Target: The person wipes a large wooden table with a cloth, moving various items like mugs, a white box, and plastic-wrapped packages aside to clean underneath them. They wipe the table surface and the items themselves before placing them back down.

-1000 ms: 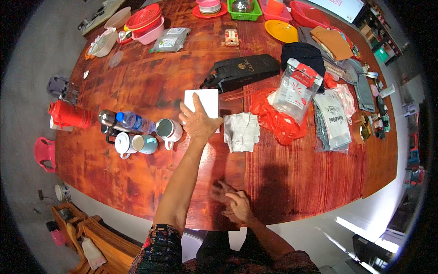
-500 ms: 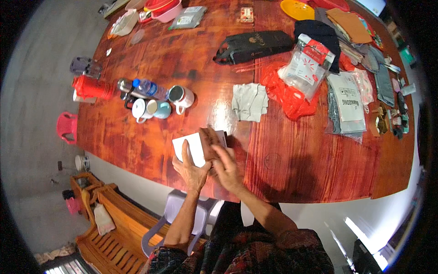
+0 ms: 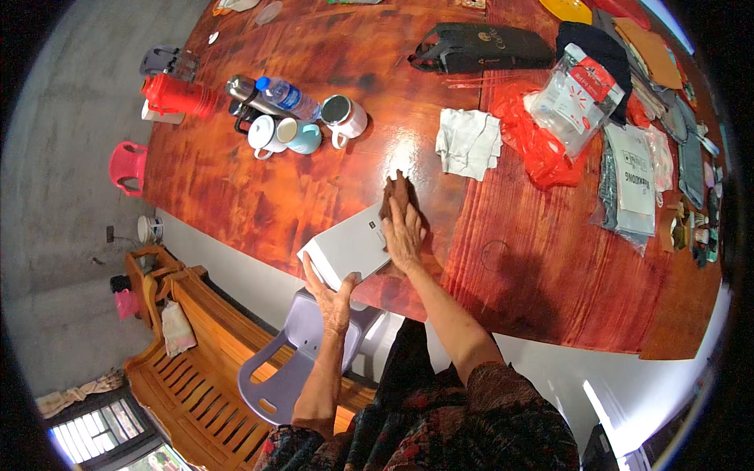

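Note:
A white box (image 3: 345,243) lies slanted near the front edge of the wooden table (image 3: 259,220). My left hand (image 3: 330,298) grips its near left end, thumb and fingers at opposite sides. Over the far right end, a crumpled brown cloth (image 3: 399,188) lies beneath my right hand (image 3: 405,239), whose fingers press it against the box. Part of the cloth is hidden under that hand. Beyond it on the right lies a folded pale cloth (image 3: 469,144), apart from both hands.
To the left stand a white mug (image 3: 343,118), a light blue cup (image 3: 302,137), a water bottle (image 3: 287,98) and a red jug (image 3: 177,96). A black bag (image 3: 487,49) lies at the back. Red plastic (image 3: 542,149) and packaged clothes (image 3: 628,180) cover the right side. A purple chair (image 3: 290,353) stands below.
The box has turned, now showing a long face. My right hand and the brown cloth have moved up and right to its far end. The view has shifted left and nearer.

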Demonstrator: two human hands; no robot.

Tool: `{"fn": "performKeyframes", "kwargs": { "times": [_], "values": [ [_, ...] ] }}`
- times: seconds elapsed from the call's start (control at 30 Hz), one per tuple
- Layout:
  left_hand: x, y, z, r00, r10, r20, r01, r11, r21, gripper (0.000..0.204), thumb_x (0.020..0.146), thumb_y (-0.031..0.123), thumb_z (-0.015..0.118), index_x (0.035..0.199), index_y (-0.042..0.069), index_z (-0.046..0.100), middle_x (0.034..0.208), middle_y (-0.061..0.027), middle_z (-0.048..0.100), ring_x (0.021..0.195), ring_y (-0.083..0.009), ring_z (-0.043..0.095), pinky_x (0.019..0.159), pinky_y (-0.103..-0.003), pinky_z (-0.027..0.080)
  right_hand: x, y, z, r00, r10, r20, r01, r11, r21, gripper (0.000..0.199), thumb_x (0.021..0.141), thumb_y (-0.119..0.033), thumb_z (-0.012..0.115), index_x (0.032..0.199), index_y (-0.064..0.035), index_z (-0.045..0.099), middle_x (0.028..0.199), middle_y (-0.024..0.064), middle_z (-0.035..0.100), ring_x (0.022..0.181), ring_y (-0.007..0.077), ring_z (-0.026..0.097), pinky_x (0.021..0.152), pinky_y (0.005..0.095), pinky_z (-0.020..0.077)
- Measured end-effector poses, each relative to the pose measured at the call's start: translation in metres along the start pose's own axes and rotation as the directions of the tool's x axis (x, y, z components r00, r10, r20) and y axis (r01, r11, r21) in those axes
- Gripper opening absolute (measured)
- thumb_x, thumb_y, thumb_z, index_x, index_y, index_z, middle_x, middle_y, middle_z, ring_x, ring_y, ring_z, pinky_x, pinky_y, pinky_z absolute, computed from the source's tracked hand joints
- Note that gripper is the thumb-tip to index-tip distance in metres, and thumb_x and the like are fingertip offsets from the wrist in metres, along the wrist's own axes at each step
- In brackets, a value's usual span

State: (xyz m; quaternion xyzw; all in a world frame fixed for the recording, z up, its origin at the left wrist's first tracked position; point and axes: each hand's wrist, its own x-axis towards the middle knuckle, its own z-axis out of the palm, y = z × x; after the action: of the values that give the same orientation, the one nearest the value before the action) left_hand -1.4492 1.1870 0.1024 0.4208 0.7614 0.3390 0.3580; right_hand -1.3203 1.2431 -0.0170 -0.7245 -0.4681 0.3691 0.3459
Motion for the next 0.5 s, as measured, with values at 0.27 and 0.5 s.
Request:
{"fn": "performKeyframes", "kwargs": {
  "times": [0.27,0.5],
  "values": [
    [0.021,0.000,-0.009,0.993,0.051,0.111,-0.073,0.977,0.199,0.109,0.067,0.015,0.071,0.150,0.008,0.001,0.135,-0.0254,0.027,0.117,-0.0348,0.042,0.098,-0.040,0.041,-0.016,-0.024,0.002,0.924,-0.335,-0.183,0.346,0.938,0.031,0.038,0.081,0.005,0.049,0.118,-0.0010,0.055,0.115,0.0206,0.050,0.105,0.0368,0.052,0.086,0.0421,0.0444],
    [0.031,-0.021,-0.014,0.937,0.270,0.222,-0.298,0.949,0.105,0.114,0.065,0.033,0.079,0.149,0.005,0.006,0.133,-0.0237,0.033,0.119,-0.0379,0.032,0.105,-0.050,0.022,-0.055,-0.107,-0.025,0.810,-0.585,-0.022,0.568,0.777,0.272,0.037,0.085,-0.006,0.055,0.121,-0.0123,0.059,0.123,0.0155,0.050,0.114,0.0299,0.049,0.098,0.0428,0.0359]
  ]
}}
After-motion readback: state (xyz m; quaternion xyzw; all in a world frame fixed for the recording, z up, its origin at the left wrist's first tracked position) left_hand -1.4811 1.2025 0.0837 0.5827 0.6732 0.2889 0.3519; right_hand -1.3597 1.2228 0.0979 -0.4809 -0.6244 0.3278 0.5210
